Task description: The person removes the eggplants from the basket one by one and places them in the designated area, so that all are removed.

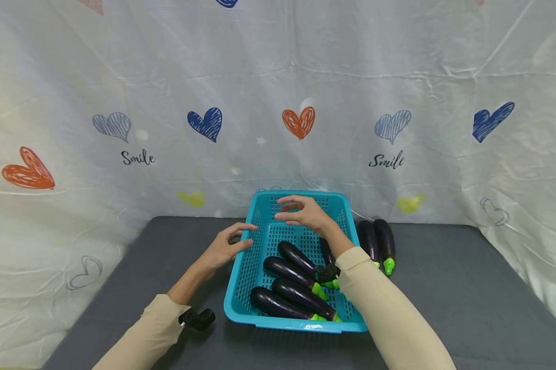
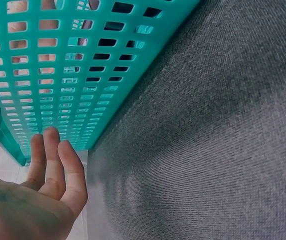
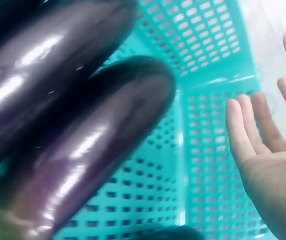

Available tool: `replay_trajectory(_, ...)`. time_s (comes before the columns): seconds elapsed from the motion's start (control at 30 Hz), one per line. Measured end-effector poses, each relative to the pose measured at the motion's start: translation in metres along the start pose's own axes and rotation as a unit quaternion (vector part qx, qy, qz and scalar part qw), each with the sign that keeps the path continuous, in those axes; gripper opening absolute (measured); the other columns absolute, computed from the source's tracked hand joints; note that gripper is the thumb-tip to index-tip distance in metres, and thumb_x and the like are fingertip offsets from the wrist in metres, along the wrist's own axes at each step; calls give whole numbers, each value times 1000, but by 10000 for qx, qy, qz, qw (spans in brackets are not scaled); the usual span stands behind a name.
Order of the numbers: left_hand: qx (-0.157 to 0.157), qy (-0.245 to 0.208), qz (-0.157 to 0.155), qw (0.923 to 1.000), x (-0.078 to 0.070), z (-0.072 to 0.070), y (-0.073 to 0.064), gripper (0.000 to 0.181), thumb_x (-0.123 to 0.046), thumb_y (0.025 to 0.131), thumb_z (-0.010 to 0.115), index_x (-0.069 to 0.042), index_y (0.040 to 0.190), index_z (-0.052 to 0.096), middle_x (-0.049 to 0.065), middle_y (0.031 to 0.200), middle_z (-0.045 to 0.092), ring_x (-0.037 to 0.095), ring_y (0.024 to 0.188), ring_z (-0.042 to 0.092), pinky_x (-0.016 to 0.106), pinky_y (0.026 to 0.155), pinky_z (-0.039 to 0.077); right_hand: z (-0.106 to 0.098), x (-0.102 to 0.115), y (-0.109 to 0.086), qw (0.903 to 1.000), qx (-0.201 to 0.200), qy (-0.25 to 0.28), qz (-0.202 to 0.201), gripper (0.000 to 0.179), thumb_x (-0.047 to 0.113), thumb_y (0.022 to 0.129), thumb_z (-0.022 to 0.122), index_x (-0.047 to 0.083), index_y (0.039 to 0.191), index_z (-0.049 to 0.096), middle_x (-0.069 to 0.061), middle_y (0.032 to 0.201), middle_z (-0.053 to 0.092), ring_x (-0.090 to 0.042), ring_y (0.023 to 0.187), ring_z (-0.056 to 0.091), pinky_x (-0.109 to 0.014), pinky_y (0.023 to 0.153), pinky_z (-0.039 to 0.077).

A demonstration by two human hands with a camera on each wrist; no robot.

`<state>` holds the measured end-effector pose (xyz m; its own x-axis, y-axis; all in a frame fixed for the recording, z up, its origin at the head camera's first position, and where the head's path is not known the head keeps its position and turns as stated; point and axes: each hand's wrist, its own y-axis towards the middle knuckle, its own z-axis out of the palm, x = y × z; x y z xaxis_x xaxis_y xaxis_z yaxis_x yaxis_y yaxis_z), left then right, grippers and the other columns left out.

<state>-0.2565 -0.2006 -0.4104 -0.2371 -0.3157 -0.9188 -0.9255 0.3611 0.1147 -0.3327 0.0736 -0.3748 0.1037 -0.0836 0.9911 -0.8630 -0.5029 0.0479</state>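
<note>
A blue plastic basket (image 1: 240,303) with slotted walls stands on the dark table, and several eggplants (image 1: 287,270) lie in its near part. My left hand (image 1: 224,246) is beside the basket's left wall, fingers loosely bent toward the rim; in the left wrist view its fingertips (image 2: 51,135) come up close to the slotted wall. Over the far part of the basket hovers my right hand (image 1: 303,213), fingers spread and nothing held. The right wrist view has glossy eggplants (image 3: 108,120) close below that wrist, with the right hand (image 3: 273,160) off to the side. My right forearm partly hides one eggplant.
Two more eggplants (image 1: 384,244) lie on the table just outside the basket's right wall. Behind the table (image 1: 444,298) hangs a white curtain (image 1: 259,77) printed with hearts and the word Smile. A black strap device (image 1: 198,318) sits on the left wrist.
</note>
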Motion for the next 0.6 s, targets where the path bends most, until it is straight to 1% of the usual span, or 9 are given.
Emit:
replay_trajectory(0.1, 0, -7, 25, 10000, 1, 0, 0, 39, -22, 105, 62, -12, 142, 57, 21, 154, 37, 48, 138, 36, 57, 90, 48, 1, -11, 0, 9999, -15, -144, 29, 55, 10, 95, 75, 1, 144, 55, -26, 143, 49, -33, 127, 53, -52, 102, 44)
replay_trajectory(0.2, 14, -35, 29, 10000, 1, -1, 0, 39, -22, 105, 61, -12, 143, 56, 21, 153, 39, 48, 137, 38, 56, 90, 48, 3, -21, -1, 9997, 2, -254, 47, 55, 10, 94, 76, 1, 144, 55, -27, 142, 50, -36, 127, 53, -55, 102, 43)
replay_trajectory(0.33, -5, -51, 47, 10000, 1, -1, 1, 39, -22, 105, 61, -12, 143, 56, 21, 152, 40, 47, 135, 40, 56, 90, 48, 9, -33, -5, 9987, 75, -463, 193, 58, 12, 94, 77, 1, 145, 54, -26, 143, 51, -36, 127, 52, -51, 100, 45)
replay_trajectory(0.47, -11, -56, 5, 10000, 1, -1, 0, 40, -23, 104, 62, -13, 143, 56, 21, 155, 36, 48, 138, 36, 57, 89, 48, 14, -42, -9, 9973, 127, -656, 313, 58, 13, 92, 78, 0, 144, 55, -25, 141, 53, -36, 127, 52, -50, 99, 46)
replay_trajectory(0.53, 5, -78, -14, 10000, 1, -1, 0, 41, -23, 104, 63, -13, 143, 56, 23, 153, 37, 48, 135, 40, 56, 88, 49, 15, -45, -11, 9967, 131, -739, 301, 57, 12, 92, 78, -1, 143, 56, -24, 139, 55, -36, 126, 52, -50, 98, 46)
replay_trajectory(0.6, 5, -89, -19, 10000, 1, 0, 0, 41, -22, 104, 63, -12, 143, 56, 24, 151, 39, 47, 132, 44, 55, 86, 50, 16, -46, -13, 9969, 175, -700, 328, 56, 11, 92, 78, -1, 142, 56, -24, 138, 56, -35, 123, 54, -50, 97, 47)
